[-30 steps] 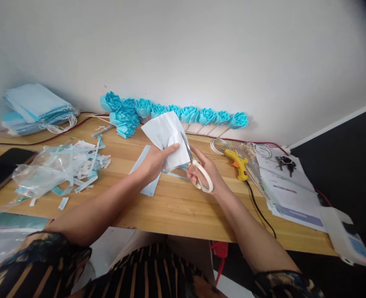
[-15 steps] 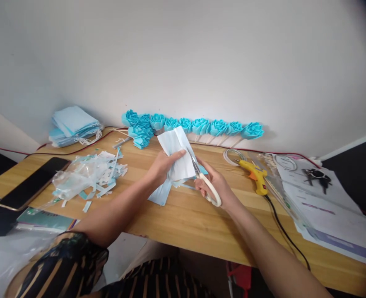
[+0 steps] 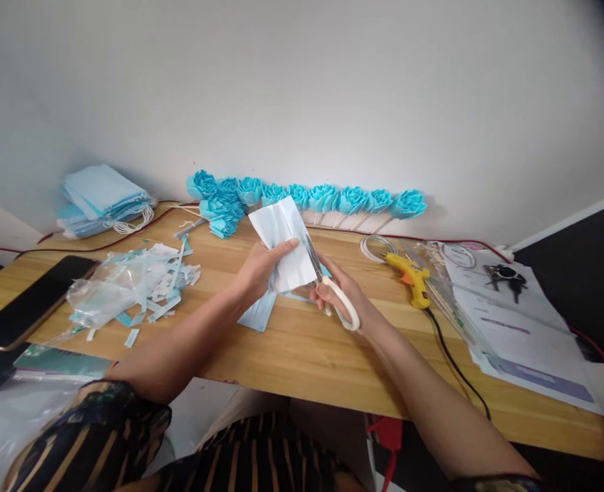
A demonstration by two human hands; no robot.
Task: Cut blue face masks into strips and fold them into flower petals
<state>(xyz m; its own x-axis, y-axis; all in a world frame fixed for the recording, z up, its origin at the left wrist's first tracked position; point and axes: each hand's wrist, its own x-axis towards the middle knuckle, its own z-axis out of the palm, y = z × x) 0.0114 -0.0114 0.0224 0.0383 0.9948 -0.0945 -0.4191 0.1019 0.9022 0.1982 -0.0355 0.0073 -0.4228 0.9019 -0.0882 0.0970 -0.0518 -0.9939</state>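
Between thumb and fingers, my left hand (image 3: pixel 261 268) pinches a pale blue-white sheet (image 3: pixel 284 232) that looks like face mask fabric, held tilted above the table. My right hand (image 3: pixel 340 290) is wrapped round the white handles of a pair of scissors (image 3: pixel 344 304). The scissor blades lie along the sheet's right edge and look nearly closed. Beneath my hands a light blue strip of fabric (image 3: pixel 258 312) rests on the wood, with more blue pieces partly hidden behind my right hand.
Blue fabric flowers (image 3: pixel 323 198) on sticks line the wall. A stack of blue masks (image 3: pixel 102 195), a phone (image 3: pixel 35 301) and scraps with clear plastic (image 3: pixel 122 283) are left. A yellow glue gun (image 3: pixel 409 277), its black cord (image 3: pixel 448 348), papers (image 3: pixel 512 328) and keys (image 3: pixel 507 280) are right.
The whole view has shifted slightly, so the table things appear a little further left. The scissor blades look closer together along the sheet's edge; both hands keep their holds.
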